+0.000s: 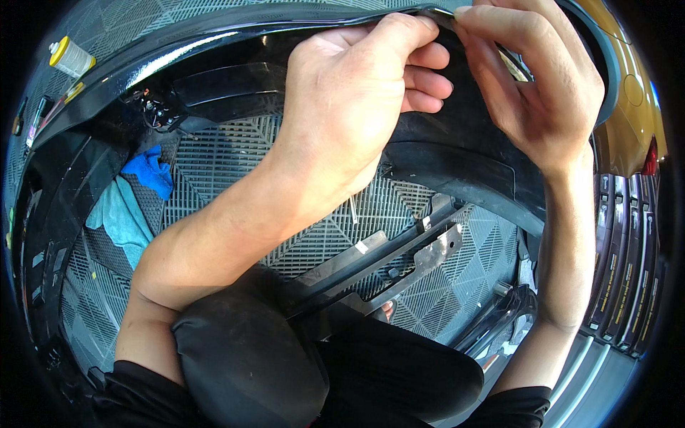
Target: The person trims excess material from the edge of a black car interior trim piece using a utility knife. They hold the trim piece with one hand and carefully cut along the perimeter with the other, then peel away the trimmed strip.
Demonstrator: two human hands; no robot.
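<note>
A large glossy black car bumper [235, 37] curves around the work area, with its upper rim along the far edge of the view. My left hand [349, 96] grips that rim near the top middle, thumb laid over the edge and the other fingers curled below it. Just to the right, my right hand [546, 85] is closed in a pinch between thumb and forefinger at the same rim. What lies in that pinch is too small and too hidden to make out. A short dark section of rim shows between the two hands.
A white bottle with yellow ends [72, 58] stands beyond the bumper at left. Blue cloth [151, 171] and teal cloth [121, 220] lie inside its curve. Dark metal strips [385, 260] lie on the grey grid floor [221, 160] near my knees. At right is a gold car panel [628, 85].
</note>
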